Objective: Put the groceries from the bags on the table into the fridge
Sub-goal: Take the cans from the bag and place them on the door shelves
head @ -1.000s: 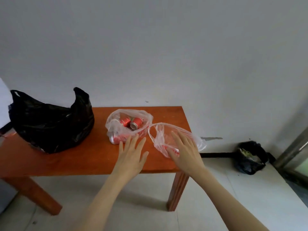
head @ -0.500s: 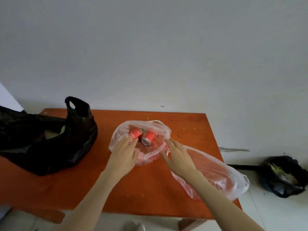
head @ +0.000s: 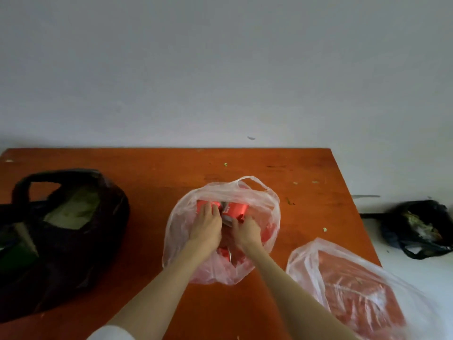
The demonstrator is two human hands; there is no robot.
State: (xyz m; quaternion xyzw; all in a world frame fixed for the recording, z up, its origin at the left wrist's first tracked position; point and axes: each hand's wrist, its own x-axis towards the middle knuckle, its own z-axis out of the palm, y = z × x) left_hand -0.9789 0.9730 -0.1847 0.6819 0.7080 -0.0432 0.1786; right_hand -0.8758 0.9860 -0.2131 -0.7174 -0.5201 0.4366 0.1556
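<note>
Both my hands are inside the clear bag [head: 268,200] mid-table [head: 152,165], left hand [head: 207,227] curled over one can [head: 202,206], right hand [head: 246,230] gripping another can [head: 235,209]; risk: film snags fingers, cans slip and roll off.

Plain grey-white wall [head: 220,69] far. Orange wood table [head: 147,168] near. Pale floor [head: 416,278] right, dark bag of trash [head: 416,227] on it.
</note>
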